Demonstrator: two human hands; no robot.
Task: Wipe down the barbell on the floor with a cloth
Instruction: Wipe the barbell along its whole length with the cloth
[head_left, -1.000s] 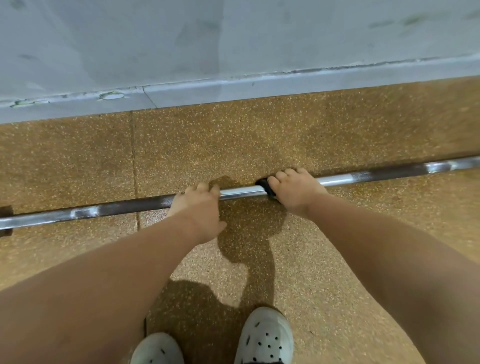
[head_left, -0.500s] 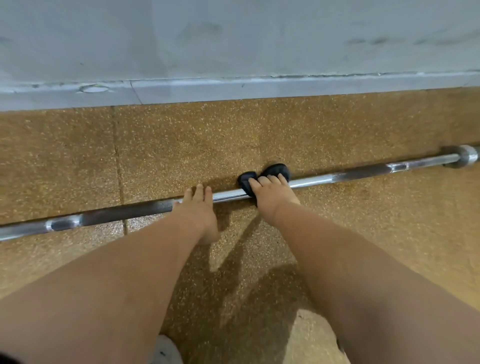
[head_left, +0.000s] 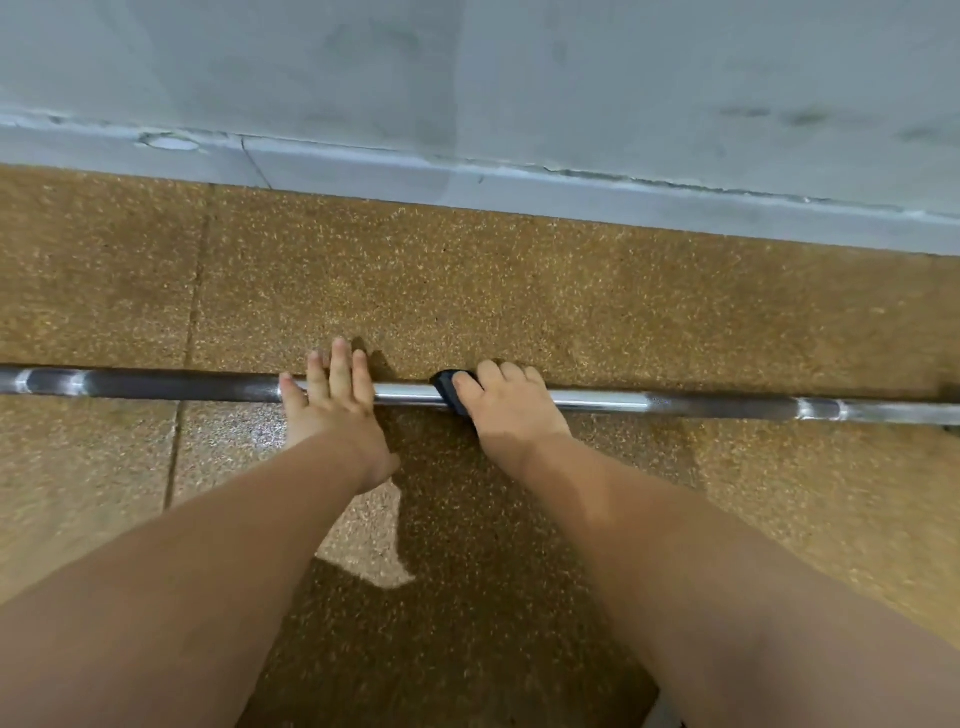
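Head view: the barbell (head_left: 182, 387) lies on the floor (head_left: 571, 312), ends cut off. The left hand (head_left: 332, 402) is laid flat across it; a mostly hidden cloth (head_left: 448, 389) is gripped onto it by the right hand (head_left: 511, 410).

A gym: barbell (head_left: 415, 396) on speckled flooring (head_left: 571, 312) (rubbery).

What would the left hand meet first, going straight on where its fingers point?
The left hand, laid across the barbell, points at the wall: only bare floor lies ahead, then likely the grey skirting.
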